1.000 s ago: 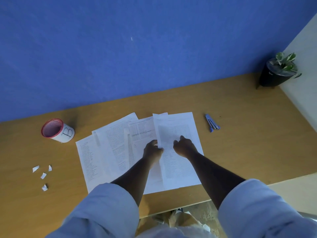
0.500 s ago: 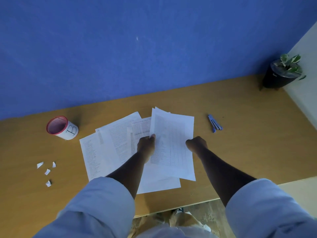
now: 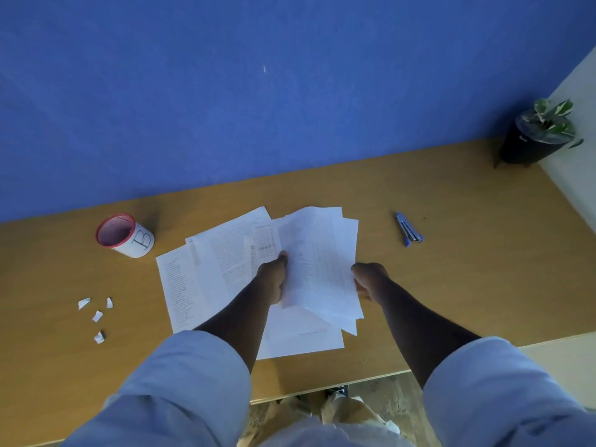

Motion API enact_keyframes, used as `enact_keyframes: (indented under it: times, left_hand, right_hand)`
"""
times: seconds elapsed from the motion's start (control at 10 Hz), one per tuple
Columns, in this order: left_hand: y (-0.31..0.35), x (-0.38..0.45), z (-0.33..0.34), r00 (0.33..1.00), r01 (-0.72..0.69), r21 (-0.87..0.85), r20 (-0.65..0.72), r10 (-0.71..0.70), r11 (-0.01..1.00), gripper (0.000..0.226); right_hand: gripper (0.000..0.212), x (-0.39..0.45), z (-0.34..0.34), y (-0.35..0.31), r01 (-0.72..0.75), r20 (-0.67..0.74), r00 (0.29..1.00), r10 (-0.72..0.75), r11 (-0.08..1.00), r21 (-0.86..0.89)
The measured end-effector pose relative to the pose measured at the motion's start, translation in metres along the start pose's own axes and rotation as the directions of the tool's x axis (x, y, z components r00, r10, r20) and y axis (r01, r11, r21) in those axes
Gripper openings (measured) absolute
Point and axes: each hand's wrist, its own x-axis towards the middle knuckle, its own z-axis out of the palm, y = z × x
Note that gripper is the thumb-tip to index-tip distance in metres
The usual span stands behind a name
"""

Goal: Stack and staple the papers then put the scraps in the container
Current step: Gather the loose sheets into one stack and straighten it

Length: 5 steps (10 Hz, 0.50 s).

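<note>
Firmly, both hands' fingers [image 3: 283,260] grip papers [image 3: 317,262]

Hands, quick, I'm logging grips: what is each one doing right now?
Left hand: closed on the left edge of the lifted sheets.
Right hand: closed on their right edge.

Pale-blue sleeves [image 3: 180,391] – rolled (both arms), forearms bare

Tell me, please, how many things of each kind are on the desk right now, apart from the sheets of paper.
Paper scraps: 4
Container with red rim: 1
Blue stapler: 1
Potted plant: 1
Total: 7
</note>
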Motion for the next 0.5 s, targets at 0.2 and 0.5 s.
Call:
enact_keyframes:
  times: [0.2,0.5]
  left_hand:
    - [0.002,0.000,-0.006,0.989,0.083,-0.109,0.132,-0.069,0.991,0.029]
    - [0.002,0.011,-0.017,0.948,-0.221,0.326,-0.149,0.281,0.919,0.040]
  right_hand:
    - [0.044,0.001,0.002,-0.005,-0.091,-0.006,0.996,0.092,0.991,0.093]
    - [0.028,-0.001,-0.003,-0.020,0.174,-0.081,0.982,-0.171,0.984,0.029]
